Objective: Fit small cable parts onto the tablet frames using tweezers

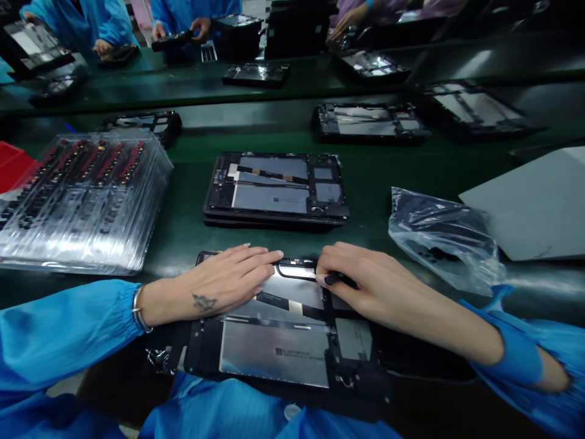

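Observation:
An opened tablet-like device [274, 353] lies in front of me, its silver battery and ribbon cables showing. My left hand [237, 277] rests flat across its upper left part, fingers stretched along the far edge. At the upper right part of the same device, my right hand [361, 277] is closed in a pinch around a slim black tool [340, 279]; its kind cannot be made out. Between the hands, a thin black loop [297, 274] runs along the far edge, close to both hands' fingertips.
Beyond my hands lies a stack of similar open devices [274, 189]. Clear plastic trays [86, 207] with small parts stand left. To the right are a clear plastic bag [443, 238] and a pale sheet [534, 207]. More devices [370, 121] lie behind; co-workers' hands [201, 29] work opposite.

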A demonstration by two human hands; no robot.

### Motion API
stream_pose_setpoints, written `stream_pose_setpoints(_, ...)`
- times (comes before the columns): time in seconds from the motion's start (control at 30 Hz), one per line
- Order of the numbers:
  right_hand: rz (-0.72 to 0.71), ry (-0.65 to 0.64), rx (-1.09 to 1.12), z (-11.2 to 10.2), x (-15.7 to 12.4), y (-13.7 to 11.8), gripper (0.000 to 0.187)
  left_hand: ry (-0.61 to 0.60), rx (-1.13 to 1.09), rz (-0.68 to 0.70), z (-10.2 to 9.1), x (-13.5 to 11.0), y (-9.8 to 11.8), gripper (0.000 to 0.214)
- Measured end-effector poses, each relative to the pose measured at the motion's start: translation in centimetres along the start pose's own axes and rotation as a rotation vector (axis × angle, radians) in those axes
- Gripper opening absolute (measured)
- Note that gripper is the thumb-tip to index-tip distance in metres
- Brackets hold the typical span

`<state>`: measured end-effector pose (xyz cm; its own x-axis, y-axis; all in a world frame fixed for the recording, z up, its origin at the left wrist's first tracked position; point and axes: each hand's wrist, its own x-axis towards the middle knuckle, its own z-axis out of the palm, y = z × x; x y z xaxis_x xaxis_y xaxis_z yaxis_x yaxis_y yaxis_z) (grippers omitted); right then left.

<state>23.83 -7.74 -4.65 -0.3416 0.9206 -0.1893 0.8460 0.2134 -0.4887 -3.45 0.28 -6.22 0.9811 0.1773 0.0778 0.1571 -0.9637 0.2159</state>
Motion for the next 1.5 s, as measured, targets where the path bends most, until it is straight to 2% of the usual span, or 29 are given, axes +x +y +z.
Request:
stream_pose_setpoints(0.3, -0.002, -0.013, -0.012, -0.2, 0.0, -0.1, 0.014, -0.069, 0.124, 0.029, 0.3, 0.0, -0.2, 0.032)
stream_pose_setpoints(0.47, 0.018, -0.008, 0.039, -0.3, 0.0, 0.1, 0.015, -0.052, 0.143, 0.065, 0.6, -0.3, -0.7, 0.034)
stream_pose_setpoints(0.7, -0.014, 0.120, 0.234, -0.7, -0.4, 0.3, 0.025, -0.048, 0.056, 0.079, 0.1, -0.3, -1.5, 0.043)
stream_pose_setpoints(0.9, 0.001, 0.181, 0.069, 0.1, -0.6, 0.1, 0.018, -0.048, 0.090, 0.124, 0.1, -0.3, -2.0, 0.045)
stream_pose_setpoints(1.1, 0.025, 0.128, 0.000, 0.4, -0.4, -0.1, 0.016, -0.063, 0.158, 0.136, -0.3, 0.0, -1.8, 0.044)
stream_pose_setpoints(1.5, 0.010, 0.120, -0.092, 0.4, -0.3, -0.1, 0.014, 0.019, 0.246, 0.176, -0.2, 0.2, -1.4, 0.041)
